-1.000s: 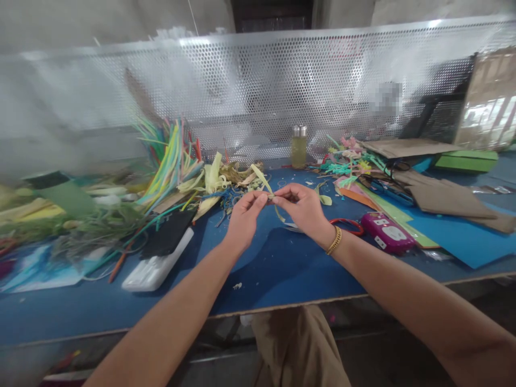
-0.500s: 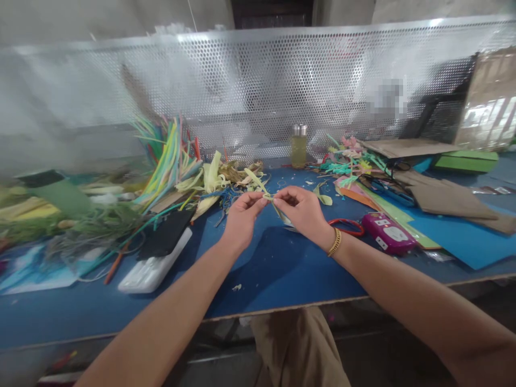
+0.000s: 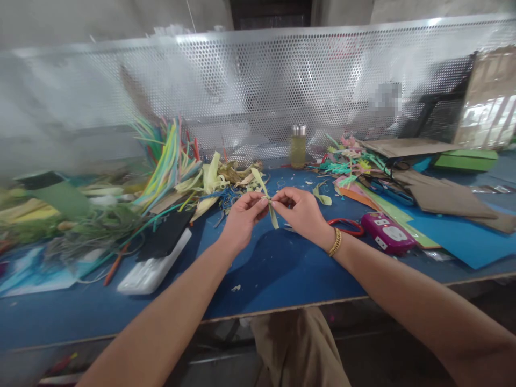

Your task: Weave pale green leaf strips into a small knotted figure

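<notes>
1. While raised above the blue table (image 3: 274, 274), the pale leaf strip (image 3: 273, 216) is pinched between both hands, probably for steadiness.
2. Left hand (image 3: 242, 217) clamps its 9 o'clock side, right hand (image 3: 302, 213) its 3 o'clock side, fingertips closed.

Craft workshop: strip-littered workbench (image 3: 282, 279), perforated screen (image 3: 282, 91)

Both hands, left hand (image 3: 242, 217) and right hand (image 3: 301, 212), pinching a pale leaf strip (image 3: 269, 203) above the blue table (image 3: 274, 274).
</notes>
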A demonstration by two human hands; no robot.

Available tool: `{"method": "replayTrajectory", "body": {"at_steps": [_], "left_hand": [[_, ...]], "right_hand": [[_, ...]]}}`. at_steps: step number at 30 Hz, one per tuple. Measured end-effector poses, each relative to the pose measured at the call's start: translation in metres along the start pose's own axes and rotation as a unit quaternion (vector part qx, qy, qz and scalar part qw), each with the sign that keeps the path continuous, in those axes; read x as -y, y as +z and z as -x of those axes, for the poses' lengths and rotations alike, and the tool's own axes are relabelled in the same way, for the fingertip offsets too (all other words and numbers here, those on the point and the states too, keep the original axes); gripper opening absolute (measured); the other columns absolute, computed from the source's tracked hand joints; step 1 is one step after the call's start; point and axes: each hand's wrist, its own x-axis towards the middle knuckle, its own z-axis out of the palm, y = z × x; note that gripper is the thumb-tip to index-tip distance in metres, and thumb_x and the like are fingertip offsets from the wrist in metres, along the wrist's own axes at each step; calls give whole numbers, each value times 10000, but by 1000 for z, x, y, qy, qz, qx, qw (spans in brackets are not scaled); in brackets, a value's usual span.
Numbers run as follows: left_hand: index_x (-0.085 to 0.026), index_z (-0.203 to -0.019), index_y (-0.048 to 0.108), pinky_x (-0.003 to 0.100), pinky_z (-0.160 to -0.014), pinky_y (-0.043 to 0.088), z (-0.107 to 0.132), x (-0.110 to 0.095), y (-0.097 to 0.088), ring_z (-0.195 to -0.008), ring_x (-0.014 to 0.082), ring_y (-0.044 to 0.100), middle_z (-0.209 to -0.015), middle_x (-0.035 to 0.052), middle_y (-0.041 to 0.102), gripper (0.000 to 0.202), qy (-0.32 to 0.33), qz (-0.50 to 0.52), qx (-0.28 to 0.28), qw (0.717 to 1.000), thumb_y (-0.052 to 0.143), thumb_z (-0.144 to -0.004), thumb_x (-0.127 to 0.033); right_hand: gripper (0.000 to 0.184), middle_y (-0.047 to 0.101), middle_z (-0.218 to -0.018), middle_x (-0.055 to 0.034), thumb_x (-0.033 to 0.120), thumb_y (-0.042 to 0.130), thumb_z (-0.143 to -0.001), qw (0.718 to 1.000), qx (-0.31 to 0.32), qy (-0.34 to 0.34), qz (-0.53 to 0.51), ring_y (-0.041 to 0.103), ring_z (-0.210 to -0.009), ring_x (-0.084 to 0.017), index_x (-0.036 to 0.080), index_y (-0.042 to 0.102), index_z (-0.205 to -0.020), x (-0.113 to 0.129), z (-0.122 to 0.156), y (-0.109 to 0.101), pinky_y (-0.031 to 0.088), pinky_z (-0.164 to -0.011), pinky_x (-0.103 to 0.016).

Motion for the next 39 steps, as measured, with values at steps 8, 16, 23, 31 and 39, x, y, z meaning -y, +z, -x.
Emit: {"method": "replayTrajectory", "body": {"at_steps": [8,16,23,31,39], "left_hand": [[-180,-759,655,211,-584,421,-1,-3,-1,-591,75,505,-675,-36,589,259,-30,35,-13,999,839,-628,-306],[-159,-738,675,209,-590,429,-1,-3,-3,-598,83,542,-642,-20,602,232,-62,62,-13,996,837,-616,-271],[-155,-702,673,204,-575,423,-3,-2,-3,-584,77,526,-630,-16,595,230,-57,73,-32,995,845,-618,-282],[-153,-678,678,205,-563,409,-1,-4,-1,-585,79,514,-638,-10,596,250,-60,71,-43,995,861,-562,-278],[-164,-659,676,224,-580,398,1,-8,0,-581,84,482,-621,-21,565,261,-70,33,-43,996,860,-553,-315]], "right_hand": [[39,650,-743,13,177,611,-829,996,7,-60,72,590,-687,-129,209,600,-810,1,1,-1,424,-666,-252],[55,653,-747,0,179,617,-850,980,-4,-114,166,559,-738,-164,207,601,-806,-1,-1,-4,395,-713,-293],[51,678,-903,-52,213,601,-876,952,-12,-193,237,543,-882,-216,202,645,-851,1,-2,-7,369,-805,-361],[186,685,-972,-15,202,519,-948,897,38,-298,323,501,-945,-195,257,696,-943,6,1,-6,301,-835,-385],[220,681,-862,4,184,474,-968,863,41,-331,381,511,-807,-160,219,671,-874,6,1,-5,264,-826,-375]]}}
